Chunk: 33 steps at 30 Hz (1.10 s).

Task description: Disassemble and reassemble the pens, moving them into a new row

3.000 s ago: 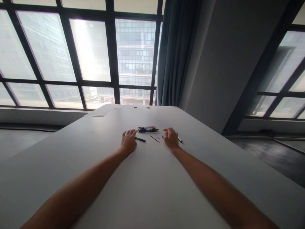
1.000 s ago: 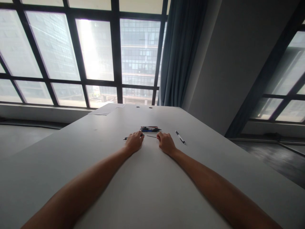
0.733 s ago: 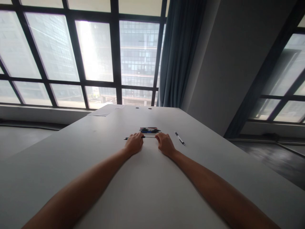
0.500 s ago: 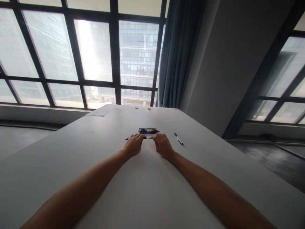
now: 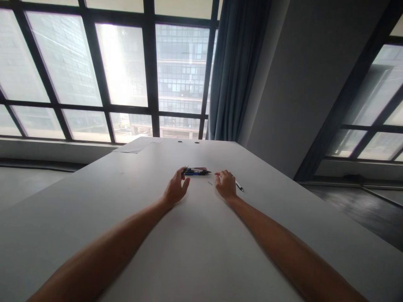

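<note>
My left hand (image 5: 175, 187) is at the left end of a small pile of pens (image 5: 198, 171), thumb spread away from the fingers. A dark pen (image 5: 183, 172) shows at its curled fingers, partly hidden by them. My right hand (image 5: 226, 184) rests on the table right of the pile, fingers loosely bent and apart, with nothing visible in them. Beside it lies a white-and-black pen (image 5: 239, 187), its far part covered by the hand. Between both hands a short, thin grey piece (image 5: 210, 183) lies on the table, too small to name.
The long white table (image 5: 176, 251) reaches toward the window. Sheets of paper (image 5: 129, 147) lie at its far left, and two dark round spots (image 5: 197, 142) mark the far end. A blue-grey curtain (image 5: 233, 75) hangs behind.
My left hand has moved up to the pile with the dark pen. My right hand has let go of the pen's thin end and shifted right. The short grey piece now shows on the table.
</note>
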### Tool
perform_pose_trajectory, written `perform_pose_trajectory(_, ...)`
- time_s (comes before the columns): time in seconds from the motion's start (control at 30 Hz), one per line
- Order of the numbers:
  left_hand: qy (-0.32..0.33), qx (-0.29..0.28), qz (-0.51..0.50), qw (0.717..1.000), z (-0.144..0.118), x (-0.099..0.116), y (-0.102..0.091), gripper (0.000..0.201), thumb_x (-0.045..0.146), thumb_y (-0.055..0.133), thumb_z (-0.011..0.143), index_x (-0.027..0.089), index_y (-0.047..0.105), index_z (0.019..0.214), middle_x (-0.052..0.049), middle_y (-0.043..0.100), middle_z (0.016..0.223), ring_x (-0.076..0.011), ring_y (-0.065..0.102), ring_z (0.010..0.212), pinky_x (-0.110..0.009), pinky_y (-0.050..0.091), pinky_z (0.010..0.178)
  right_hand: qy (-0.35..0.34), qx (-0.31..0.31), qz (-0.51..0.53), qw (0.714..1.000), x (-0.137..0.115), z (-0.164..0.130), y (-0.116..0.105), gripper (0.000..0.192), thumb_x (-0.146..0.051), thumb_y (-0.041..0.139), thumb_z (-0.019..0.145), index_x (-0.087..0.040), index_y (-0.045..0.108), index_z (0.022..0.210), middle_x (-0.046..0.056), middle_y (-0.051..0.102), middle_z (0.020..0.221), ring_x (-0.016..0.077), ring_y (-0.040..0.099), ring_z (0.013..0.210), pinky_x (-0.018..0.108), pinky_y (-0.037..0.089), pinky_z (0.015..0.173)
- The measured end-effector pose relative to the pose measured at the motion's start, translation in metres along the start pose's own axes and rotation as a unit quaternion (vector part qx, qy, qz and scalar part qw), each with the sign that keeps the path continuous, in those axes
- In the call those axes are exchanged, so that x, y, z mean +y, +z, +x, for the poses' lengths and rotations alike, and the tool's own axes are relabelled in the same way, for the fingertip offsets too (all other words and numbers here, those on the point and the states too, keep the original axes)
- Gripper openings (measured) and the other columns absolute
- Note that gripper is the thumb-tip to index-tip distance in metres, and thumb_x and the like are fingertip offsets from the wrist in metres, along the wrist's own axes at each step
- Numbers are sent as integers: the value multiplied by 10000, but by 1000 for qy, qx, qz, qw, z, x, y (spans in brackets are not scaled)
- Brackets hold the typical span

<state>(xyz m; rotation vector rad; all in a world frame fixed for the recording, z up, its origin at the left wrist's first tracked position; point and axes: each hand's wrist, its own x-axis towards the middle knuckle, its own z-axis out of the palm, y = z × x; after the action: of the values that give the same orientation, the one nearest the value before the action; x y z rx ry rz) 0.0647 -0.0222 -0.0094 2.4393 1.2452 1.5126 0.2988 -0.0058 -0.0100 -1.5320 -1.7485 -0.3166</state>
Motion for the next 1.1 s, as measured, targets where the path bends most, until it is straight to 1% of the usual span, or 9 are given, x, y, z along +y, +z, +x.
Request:
perform_pose_trajectory(0.03, -8, 16, -11, 1000, 0, 0, 0, 441, 330, 396, 936, 151, 341, 1335, -63, 581, 909, -171, 569, 845, -332, 475, 828, -4, -18, -15, 1000, 1, 0, 1, 211, -218, 446, 901, -169, 646, 945, 81, 611, 1012, 215, 505, 976, 324, 311, 853)
perform_pose_trajectory(0.1, -4, 17, -18, 1000, 0, -1, 0, 417, 327, 400, 932, 147, 367, 1307, -62, 581, 904, -168, 567, 840, -328, 479, 826, -30, -54, -40, 997, 1, -1, 1, 172, -256, 528, 869, -178, 672, 922, 84, 605, 1024, 225, 491, 990, 334, 306, 850)
perform_pose_trajectory(0.2, 26, -16, -11, 999, 0, 2, 0, 374, 300, 405, 924, 132, 430, 1257, -82, 593, 934, -183, 571, 872, -331, 481, 838, -57, -92, -64, 992, -4, -3, 2, 162, -286, 598, 838, -184, 703, 908, 95, 597, 1043, 237, 473, 1003, 348, 303, 842)
perform_pose_trajectory(0.43, 65, -91, 70, 991, 0, 9, -3, 301, 281, 401, 926, 179, 535, 1176, -82, 632, 985, -201, 581, 922, -346, 463, 856, -64, -139, -81, 985, -6, -1, 0, 129, -226, 589, 850, -190, 709, 820, 89, 600, 1000, 233, 465, 990, 338, 302, 806)
perform_pose_trajectory(0.5, 65, -111, 102, 987, 0, 10, -4, 287, 293, 402, 929, 194, 558, 1149, -75, 642, 986, -201, 586, 911, -348, 457, 847, -83, -134, -76, 985, -8, -2, -3, 127, -205, 568, 864, -179, 686, 824, 88, 598, 994, 224, 470, 980, 331, 300, 803)
perform_pose_trajectory(0.67, 37, -140, 158, 977, 1, 10, -3, 269, 307, 385, 942, 201, 610, 1044, -73, 665, 960, -207, 599, 898, -343, 451, 805, -162, -83, -38, 983, -24, -9, -8, 137, -160, 473, 914, -161, 610, 917, 82, 601, 985, 204, 485, 947, 318, 295, 815)
perform_pose_trajectory(0.8, 31, -148, 174, 973, 1, 9, -2, 261, 302, 396, 940, 196, 622, 1019, -71, 672, 930, -207, 605, 886, -338, 452, 790, -216, -71, -19, 974, -35, -14, -9, 120, -154, 474, 916, -156, 588, 880, 80, 604, 933, 205, 487, 916, 316, 298, 809)
perform_pose_trajectory(0.93, 31, -146, 179, 972, 0, 7, -1, 255, 306, 407, 936, 199, 625, 1013, -66, 673, 916, -199, 607, 877, -327, 451, 785, -233, -54, -12, 971, -37, -14, -10, 113, -148, 483, 916, -157, 582, 862, 74, 606, 899, 203, 494, 882, 316, 302, 786)
perform_pose_trajectory(1.1, 33, -147, 184, 971, 1, 6, -1, 256, 311, 403, 937, 197, 625, 993, -65, 674, 919, -197, 606, 866, -324, 451, 776, -240, -55, -6, 969, -37, -14, -12, 114, -141, 481, 913, -159, 582, 864, 75, 605, 896, 204, 499, 874, 316, 309, 779)
